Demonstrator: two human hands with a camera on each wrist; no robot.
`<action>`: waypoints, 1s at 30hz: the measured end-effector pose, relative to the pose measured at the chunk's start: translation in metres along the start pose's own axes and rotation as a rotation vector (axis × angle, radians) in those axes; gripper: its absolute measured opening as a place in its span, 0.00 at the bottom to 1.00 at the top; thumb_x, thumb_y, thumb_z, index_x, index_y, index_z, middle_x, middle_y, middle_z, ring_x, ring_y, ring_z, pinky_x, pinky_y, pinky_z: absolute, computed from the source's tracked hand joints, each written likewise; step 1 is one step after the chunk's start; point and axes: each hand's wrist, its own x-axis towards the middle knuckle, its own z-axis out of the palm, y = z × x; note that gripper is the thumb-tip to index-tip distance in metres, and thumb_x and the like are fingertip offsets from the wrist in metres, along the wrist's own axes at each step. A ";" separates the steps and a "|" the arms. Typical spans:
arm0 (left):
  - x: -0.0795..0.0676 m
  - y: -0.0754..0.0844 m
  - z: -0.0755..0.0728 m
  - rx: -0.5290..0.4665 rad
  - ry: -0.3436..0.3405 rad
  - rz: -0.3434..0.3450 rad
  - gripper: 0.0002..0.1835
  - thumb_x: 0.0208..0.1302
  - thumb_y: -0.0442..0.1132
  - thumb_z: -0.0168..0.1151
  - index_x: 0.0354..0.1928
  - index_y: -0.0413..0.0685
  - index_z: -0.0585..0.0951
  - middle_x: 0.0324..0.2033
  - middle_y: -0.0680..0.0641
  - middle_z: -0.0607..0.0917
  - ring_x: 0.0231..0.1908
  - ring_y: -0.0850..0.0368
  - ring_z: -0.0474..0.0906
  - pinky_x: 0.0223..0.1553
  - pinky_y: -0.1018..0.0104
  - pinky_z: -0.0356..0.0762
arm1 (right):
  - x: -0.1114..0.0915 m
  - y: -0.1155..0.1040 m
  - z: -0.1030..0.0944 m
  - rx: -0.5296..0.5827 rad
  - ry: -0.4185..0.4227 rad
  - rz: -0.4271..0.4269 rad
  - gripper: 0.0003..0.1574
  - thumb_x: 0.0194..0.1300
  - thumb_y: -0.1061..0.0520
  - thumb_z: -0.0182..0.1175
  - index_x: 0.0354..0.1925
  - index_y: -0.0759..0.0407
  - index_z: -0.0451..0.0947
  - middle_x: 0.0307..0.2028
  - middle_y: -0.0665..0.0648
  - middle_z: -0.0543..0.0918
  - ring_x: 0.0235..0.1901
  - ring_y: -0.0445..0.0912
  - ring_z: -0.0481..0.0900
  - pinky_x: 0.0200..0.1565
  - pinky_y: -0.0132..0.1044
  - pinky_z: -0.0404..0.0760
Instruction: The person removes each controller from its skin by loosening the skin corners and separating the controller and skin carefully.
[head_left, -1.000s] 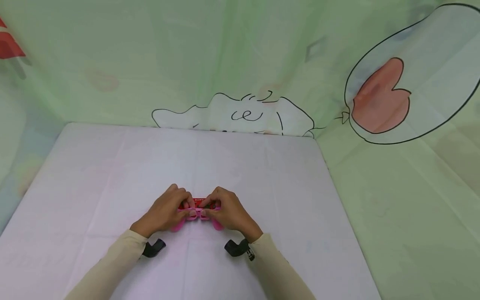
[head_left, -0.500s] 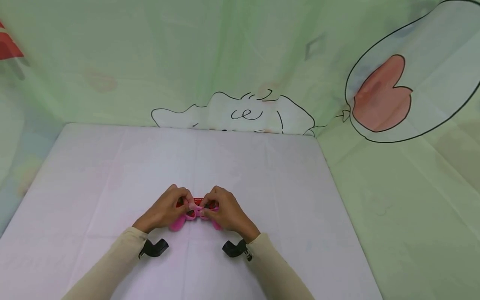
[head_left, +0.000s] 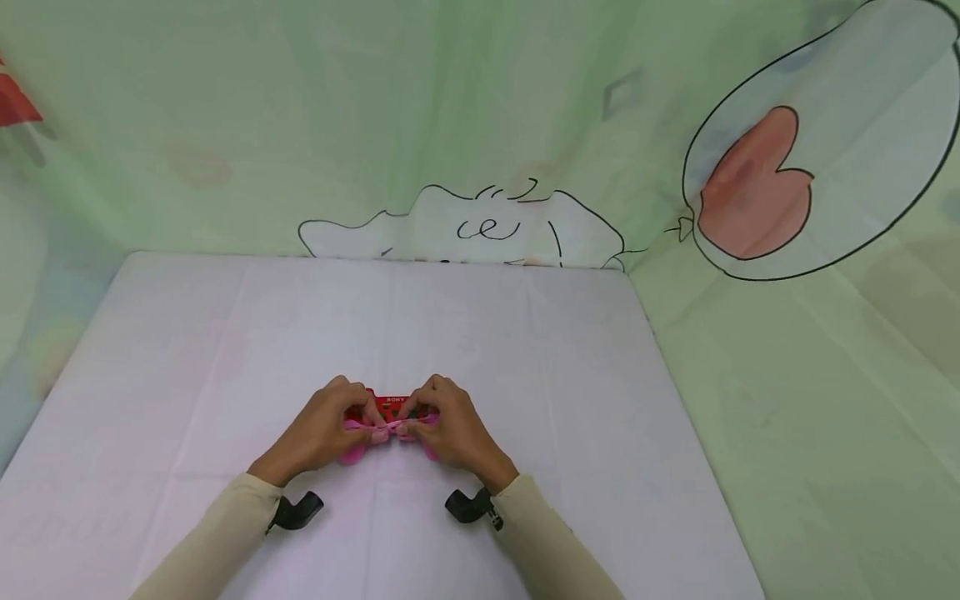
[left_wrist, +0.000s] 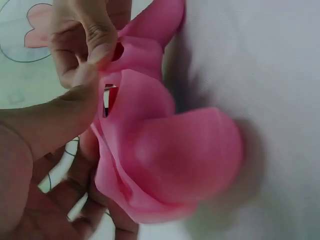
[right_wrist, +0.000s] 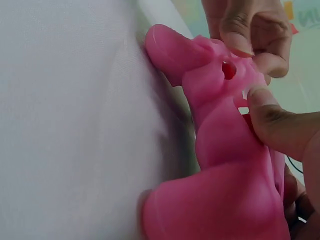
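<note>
A pink, soft rubbery controller cover with two rounded grip lobes and small holes stands just above or on the table. Behind its edge shows a red game controller with "SONY" lettering and a dark pattern. My left hand pinches the cover's edge between thumb and fingers, left of the middle. From the other side my right hand pinches the same edge, the two thumbs nearly touching. Through a hole in the cover, the left wrist view shows red and white beneath. Most of the controller is hidden by hands and cover.
A white cloth-covered table spreads around the hands. Green printed curtains stand behind and to the right. A black camera mount hangs at the left wrist and another black mount at the right.
Both hands have kept their pinch on the cover's edge and shifted slightly; the left moved a little left. The edge lies stretched flatter between the thumbs, and more red shows behind it.
</note>
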 end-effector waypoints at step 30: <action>-0.022 -0.013 0.001 0.024 0.174 0.065 0.15 0.45 0.42 0.82 0.32 0.70 0.86 0.31 0.67 0.82 0.38 0.63 0.70 0.38 0.64 0.76 | -0.012 0.017 -0.008 0.130 0.081 -0.137 0.09 0.52 0.50 0.77 0.35 0.46 0.91 0.34 0.41 0.82 0.40 0.38 0.75 0.42 0.32 0.75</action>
